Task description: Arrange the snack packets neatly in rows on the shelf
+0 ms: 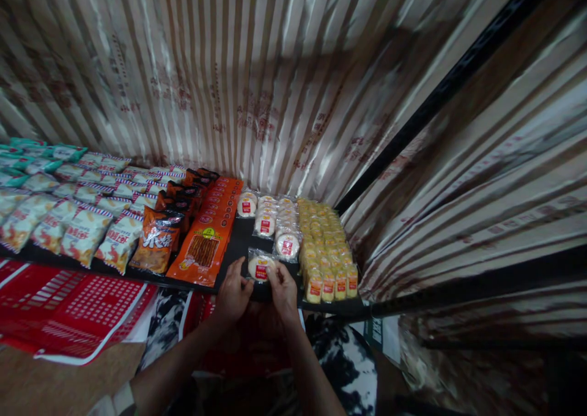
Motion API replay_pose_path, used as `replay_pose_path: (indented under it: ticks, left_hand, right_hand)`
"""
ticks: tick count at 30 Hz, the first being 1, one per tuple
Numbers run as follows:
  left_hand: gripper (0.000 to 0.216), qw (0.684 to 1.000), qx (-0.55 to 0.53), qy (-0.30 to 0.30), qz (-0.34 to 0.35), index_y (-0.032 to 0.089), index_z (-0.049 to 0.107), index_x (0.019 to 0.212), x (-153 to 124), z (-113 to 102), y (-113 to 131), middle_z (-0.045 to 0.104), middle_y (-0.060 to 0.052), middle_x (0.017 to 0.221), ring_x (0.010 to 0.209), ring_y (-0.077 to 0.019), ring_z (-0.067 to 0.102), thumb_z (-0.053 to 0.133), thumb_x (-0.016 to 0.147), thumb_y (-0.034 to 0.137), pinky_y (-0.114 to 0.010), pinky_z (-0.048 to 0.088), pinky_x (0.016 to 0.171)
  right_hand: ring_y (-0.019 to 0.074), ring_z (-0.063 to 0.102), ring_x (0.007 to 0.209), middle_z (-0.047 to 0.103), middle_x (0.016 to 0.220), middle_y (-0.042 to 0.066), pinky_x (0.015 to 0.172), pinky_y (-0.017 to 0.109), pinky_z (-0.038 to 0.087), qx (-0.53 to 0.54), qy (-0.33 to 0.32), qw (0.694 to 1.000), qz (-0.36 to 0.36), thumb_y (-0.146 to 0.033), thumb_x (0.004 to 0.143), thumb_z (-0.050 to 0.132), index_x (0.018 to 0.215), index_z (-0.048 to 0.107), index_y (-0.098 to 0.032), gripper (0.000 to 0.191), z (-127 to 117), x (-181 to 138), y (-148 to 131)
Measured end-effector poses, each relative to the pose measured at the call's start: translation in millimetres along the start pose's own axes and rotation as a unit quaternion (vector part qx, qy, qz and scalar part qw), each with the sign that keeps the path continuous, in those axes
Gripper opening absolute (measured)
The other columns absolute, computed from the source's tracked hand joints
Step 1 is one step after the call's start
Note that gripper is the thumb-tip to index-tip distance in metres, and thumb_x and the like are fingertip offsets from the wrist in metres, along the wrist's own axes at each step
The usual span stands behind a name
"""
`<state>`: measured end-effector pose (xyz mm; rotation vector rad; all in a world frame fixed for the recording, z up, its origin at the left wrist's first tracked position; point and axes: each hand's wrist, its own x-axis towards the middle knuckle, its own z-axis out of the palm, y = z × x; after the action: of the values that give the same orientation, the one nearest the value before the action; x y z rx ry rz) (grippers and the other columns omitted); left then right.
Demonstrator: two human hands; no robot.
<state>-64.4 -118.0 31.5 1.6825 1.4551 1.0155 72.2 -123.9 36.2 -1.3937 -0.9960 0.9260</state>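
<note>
A clear packet with a round white cracker and a red label point(260, 269) is at the front of the black shelf point(241, 241). My right hand point(284, 290) pinches its right side between thumb and fingers. Just left of the packet, my left hand point(235, 290) rests at the shelf edge, fingers apart and holding nothing. Behind are rows of matching round cracker packets point(265, 223), the front one of the right row point(287, 245) close to my right hand. To the left of my left hand lie long orange snack packs point(206, 238).
Rows of small yellow wrapped snacks point(325, 251) stand at the right. Orange-brown bags point(156, 238), white snack bags point(82, 232) and green packs point(68, 152) line the left. Red baskets point(92, 306) sit below. A black post point(413, 125) slants before the striped sheeting point(275, 85).
</note>
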Motion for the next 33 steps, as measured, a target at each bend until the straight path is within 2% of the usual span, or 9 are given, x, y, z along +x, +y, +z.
replay_pose_path:
  ticks: [4,8,11,14,19,21,25,29,33]
  left_hand:
    - [0.057,0.998,-0.033,-0.021,-0.053,0.010,0.038,0.132,14,8,2,0.055,-0.015,0.123,0.070,-0.0124,0.061,0.050,0.077,0.017,-0.033,0.051,0.080]
    - [0.053,0.995,-0.046,-0.040,-0.082,0.008,0.042,0.129,26,11,2,0.063,-0.012,0.109,0.074,-0.0142,0.063,0.049,0.077,0.014,-0.029,0.052,0.074]
    - [0.049,0.994,-0.046,-0.042,-0.087,0.008,0.045,0.126,31,14,-1,0.065,-0.010,0.099,0.073,-0.0148,0.063,0.048,0.077,0.013,-0.027,0.052,0.070]
    - [0.044,0.995,-0.044,-0.041,-0.081,0.010,0.048,0.123,35,17,-5,0.066,-0.008,0.095,0.072,-0.0147,0.063,0.046,0.079,0.015,-0.027,0.051,0.068]
    - [0.037,0.997,-0.038,-0.031,-0.068,0.013,0.052,0.119,44,21,-11,0.066,-0.005,0.088,0.064,-0.0132,0.062,0.045,0.082,0.018,-0.027,0.051,0.067]
    - [0.036,0.997,-0.033,-0.021,-0.061,0.015,0.054,0.116,47,20,-12,0.067,-0.004,0.086,0.063,-0.0132,0.061,0.046,0.082,0.018,-0.027,0.051,0.067]
    - [0.034,0.999,-0.018,-0.003,-0.044,0.016,0.056,0.114,52,16,-15,0.067,-0.004,0.084,0.069,-0.0155,0.063,0.047,0.081,0.018,-0.029,0.051,0.068]
    - [0.033,1.000,-0.004,0.011,-0.028,0.016,0.057,0.112,57,12,-16,0.067,-0.005,0.086,0.075,-0.0172,0.064,0.047,0.081,0.018,-0.031,0.052,0.071]
    - [0.033,0.999,0.013,0.020,-0.025,0.016,0.058,0.112,62,12,-18,0.067,-0.006,0.091,0.080,-0.0177,0.064,0.048,0.080,0.017,-0.032,0.051,0.075]
  right_hand:
    - [0.0178,0.063,0.074,0.069,0.081,0.003,0.068,0.027,0.050,-0.017,-0.003,1.000,-0.002,-0.045,0.075,0.059,0.088,0.063,-0.017,0.031,6,10,4]
    - [0.0183,0.063,0.074,0.069,0.082,0.004,0.070,0.028,0.050,-0.039,-0.003,0.999,-0.013,-0.046,0.075,0.057,0.090,0.063,-0.017,0.034,7,17,8]
    - [0.0181,0.062,0.074,0.069,0.087,0.006,0.069,0.029,0.050,-0.099,0.013,0.995,-0.033,-0.047,0.078,0.052,0.093,0.064,-0.017,0.036,5,21,12]
    - [0.0188,0.061,0.077,0.067,0.093,0.009,0.073,0.030,0.049,-0.201,0.044,0.976,-0.068,-0.048,0.081,0.048,0.094,0.067,-0.016,0.039,3,23,16]
    - [0.0251,0.058,0.092,0.066,0.097,0.013,0.086,0.037,0.044,-0.340,0.085,0.931,-0.100,-0.047,0.083,0.045,0.106,0.066,-0.014,0.046,6,26,16]
    - [0.0256,0.057,0.096,0.066,0.103,0.013,0.087,0.038,0.043,-0.351,0.087,0.927,-0.100,-0.046,0.083,0.045,0.112,0.064,-0.014,0.047,9,27,13]
    - [0.0232,0.060,0.091,0.064,0.110,0.013,0.082,0.035,0.045,-0.331,0.082,0.935,-0.094,-0.044,0.084,0.045,0.118,0.059,-0.014,0.048,17,30,9]
    - [0.0199,0.060,0.079,0.065,0.106,0.012,0.076,0.032,0.046,-0.308,0.082,0.942,-0.107,-0.043,0.084,0.044,0.117,0.060,-0.015,0.046,25,33,7]
    - [0.0181,0.059,0.070,0.065,0.102,0.012,0.071,0.030,0.047,-0.306,0.088,0.944,-0.089,-0.044,0.084,0.044,0.117,0.059,-0.013,0.048,29,34,9]
